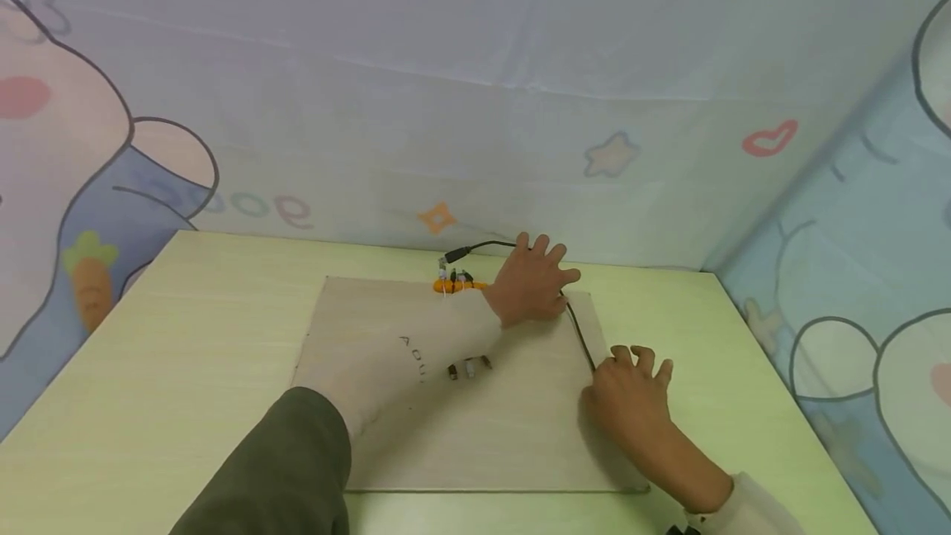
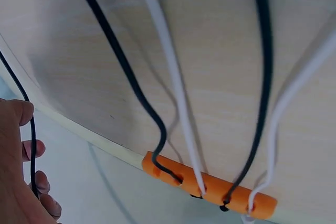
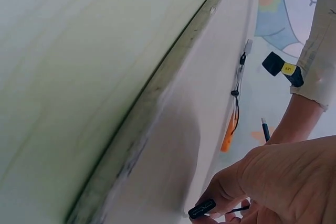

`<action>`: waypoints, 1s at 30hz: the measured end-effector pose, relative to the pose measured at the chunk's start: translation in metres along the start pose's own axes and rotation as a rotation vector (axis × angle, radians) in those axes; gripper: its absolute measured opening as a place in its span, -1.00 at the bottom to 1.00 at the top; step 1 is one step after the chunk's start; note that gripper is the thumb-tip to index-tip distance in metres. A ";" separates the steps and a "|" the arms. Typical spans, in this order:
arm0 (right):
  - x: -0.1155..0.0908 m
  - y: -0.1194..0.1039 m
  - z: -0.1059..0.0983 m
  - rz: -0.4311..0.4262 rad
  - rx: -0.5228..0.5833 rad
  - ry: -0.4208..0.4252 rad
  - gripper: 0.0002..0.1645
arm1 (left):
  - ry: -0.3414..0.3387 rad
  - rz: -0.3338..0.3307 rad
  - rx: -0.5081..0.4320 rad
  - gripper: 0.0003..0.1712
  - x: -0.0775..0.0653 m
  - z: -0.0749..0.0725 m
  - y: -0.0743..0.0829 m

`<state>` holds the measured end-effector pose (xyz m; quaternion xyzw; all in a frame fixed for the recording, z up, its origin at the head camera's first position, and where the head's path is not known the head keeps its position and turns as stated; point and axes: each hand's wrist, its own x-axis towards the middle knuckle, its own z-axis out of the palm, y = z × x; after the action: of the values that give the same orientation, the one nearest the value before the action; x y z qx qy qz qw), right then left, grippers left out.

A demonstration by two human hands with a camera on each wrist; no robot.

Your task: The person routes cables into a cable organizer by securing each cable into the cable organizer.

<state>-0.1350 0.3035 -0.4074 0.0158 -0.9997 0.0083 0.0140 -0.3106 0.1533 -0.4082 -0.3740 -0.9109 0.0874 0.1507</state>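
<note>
My left hand reaches across to the far side of the board and holds a black USB cable. In the left wrist view that cable runs between the thumb and curled fingers. The cable's USB plug sticks out to the left, beyond the board's far edge. Over the board's right side, my right hand pinches the other end, a small black connector. An orange cable organizer at the far edge has several black and white cables in its slots; the left sleeve partly covers it in the head view.
The thin pale board lies on a light wood-grain table. Several cable ends rest on the board under the left forearm. A printed cloth stands behind and to the right of the table.
</note>
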 end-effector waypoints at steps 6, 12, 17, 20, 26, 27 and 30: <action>0.002 -0.009 0.000 -0.028 -0.013 0.002 -0.71 | -0.035 -0.017 -0.013 -0.60 -0.006 0.003 -0.009; 0.004 -0.017 0.000 -0.054 -0.016 0.008 -0.71 | -0.064 -0.029 -0.033 -0.57 -0.012 0.000 -0.019; 0.005 -0.022 0.001 -0.078 -0.020 0.021 -0.72 | -0.058 -0.029 -0.040 -0.57 -0.017 0.000 -0.025; 0.006 -0.025 0.001 -0.089 -0.023 0.022 -0.72 | -0.040 -0.032 -0.046 -0.59 -0.020 0.001 -0.028; 0.008 -0.033 0.000 -0.092 -0.016 0.009 -0.71 | -0.010 -0.032 -0.042 -0.60 -0.023 0.007 -0.034; 0.008 -0.034 0.000 -0.094 -0.015 0.011 -0.72 | -0.023 -0.032 -0.044 -0.59 -0.023 0.007 -0.036; 0.009 -0.037 0.001 -0.097 -0.006 0.017 -0.72 | -0.053 -0.035 -0.032 -0.57 -0.023 0.005 -0.039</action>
<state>-0.1426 0.2665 -0.4079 0.0640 -0.9977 0.0046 0.0229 -0.3224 0.1092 -0.4073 -0.3580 -0.9222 0.0803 0.1220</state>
